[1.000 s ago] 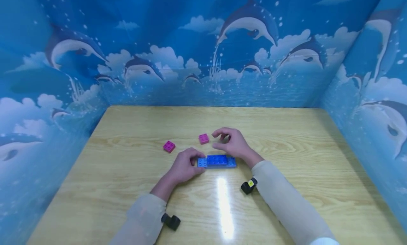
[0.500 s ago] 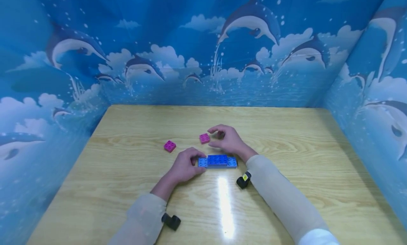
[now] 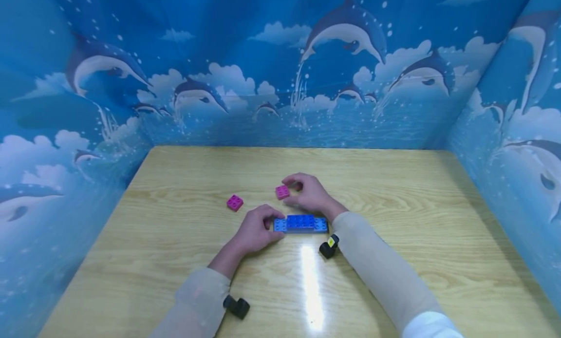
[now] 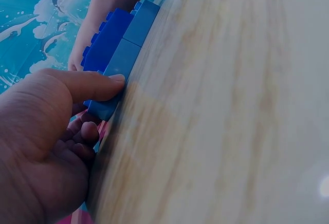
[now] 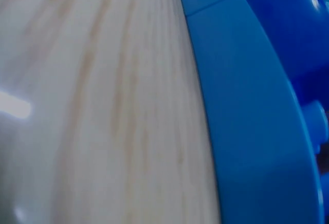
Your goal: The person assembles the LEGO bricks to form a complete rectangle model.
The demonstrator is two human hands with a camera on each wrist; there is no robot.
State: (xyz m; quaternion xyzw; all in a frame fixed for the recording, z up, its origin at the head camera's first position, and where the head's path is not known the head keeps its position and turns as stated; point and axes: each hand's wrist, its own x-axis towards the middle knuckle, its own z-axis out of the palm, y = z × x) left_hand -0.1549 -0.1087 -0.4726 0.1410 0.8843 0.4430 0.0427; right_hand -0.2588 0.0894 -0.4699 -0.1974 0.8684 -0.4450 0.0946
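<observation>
My left hand [image 3: 256, 229] pinches the left end of a row of light blue building bricks [image 3: 321, 225] between thumb and fingers. A dark blue brick [image 3: 300, 222] sits across the middle of that row, studs up; the left wrist view shows the seam between two light blue bricks [image 4: 132, 33] under it. Beyond the row, my right hand [image 3: 310, 193] reaches over the table, its thumb and index finger spread on either side of a pink brick [image 3: 282, 192]. In the right wrist view the light blue bricks [image 5: 247, 100] fill the right side, and the hand's fingers are hidden.
Another pink brick [image 3: 234, 202] lies to the left, behind my left hand. The wooden table [image 3: 175, 240] is enclosed at the back and sides by a dolphin-print cloth [image 3: 245, 119]. Black wrist cameras [image 3: 236, 307] are strapped over both sleeves.
My right hand has moved left, its thumb and index finger coming around the nearer pink brick. The left hand keeps its hold, and the blue bricks stay in place.
</observation>
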